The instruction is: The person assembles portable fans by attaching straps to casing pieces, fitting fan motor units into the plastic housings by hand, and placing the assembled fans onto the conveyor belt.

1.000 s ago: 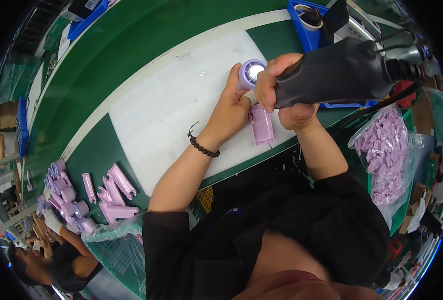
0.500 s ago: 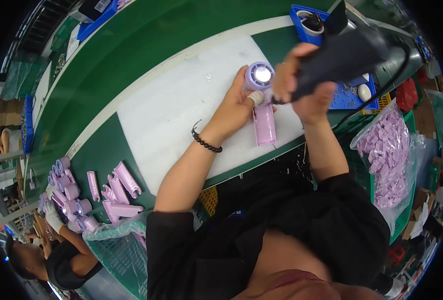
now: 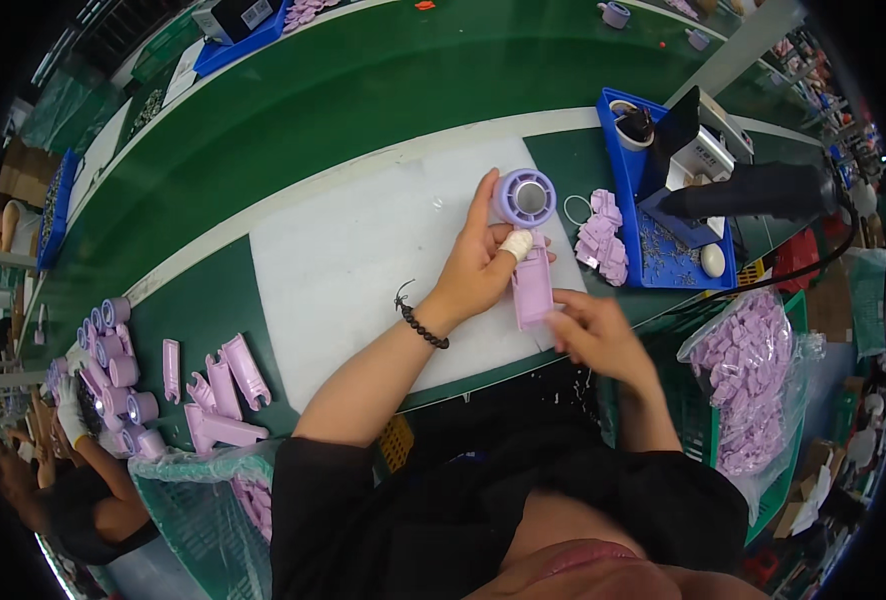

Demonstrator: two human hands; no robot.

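Note:
A lilac handheld fan with a round ringed head and a trough-like, uncovered handle is held over the white mat. My left hand is closed around its neck, the wrapped thumb lying across the front just below the head. Beside the handle's lower right edge is my right hand, its thumb and forefinger apart and their tips at or against the edge. The black power screwdriver is away from both hands, lying by the dark box at the right.
Right of the mat are small pink parts and a blue tray of screws. A bag of pink pieces fills a green crate. Pink shells and fan heads lie left, near a co-worker's gloved hand.
My right hand has let go of the power screwdriver and come down to the handle's lower end. The screwdriver has moved right. My left hand still holds the fan.

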